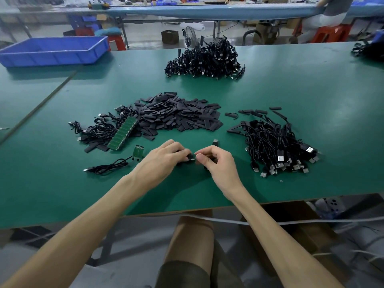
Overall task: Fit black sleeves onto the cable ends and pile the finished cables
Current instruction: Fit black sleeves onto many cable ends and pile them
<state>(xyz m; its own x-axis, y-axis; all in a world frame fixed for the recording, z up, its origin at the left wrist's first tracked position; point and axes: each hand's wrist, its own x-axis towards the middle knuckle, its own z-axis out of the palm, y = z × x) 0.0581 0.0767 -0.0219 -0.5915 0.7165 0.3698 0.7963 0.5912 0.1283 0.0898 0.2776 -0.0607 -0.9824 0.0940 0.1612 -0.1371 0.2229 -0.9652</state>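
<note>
Black sleeve [189, 156], short, pinched: left hand [164, 156], right hand [216, 163].

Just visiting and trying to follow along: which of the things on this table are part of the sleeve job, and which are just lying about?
Job: left hand and right hand pinching a cable end; sleeve heap; near cable pile; far cable pile.
Lying about: blue tray; fan; cardboard box.
</note>
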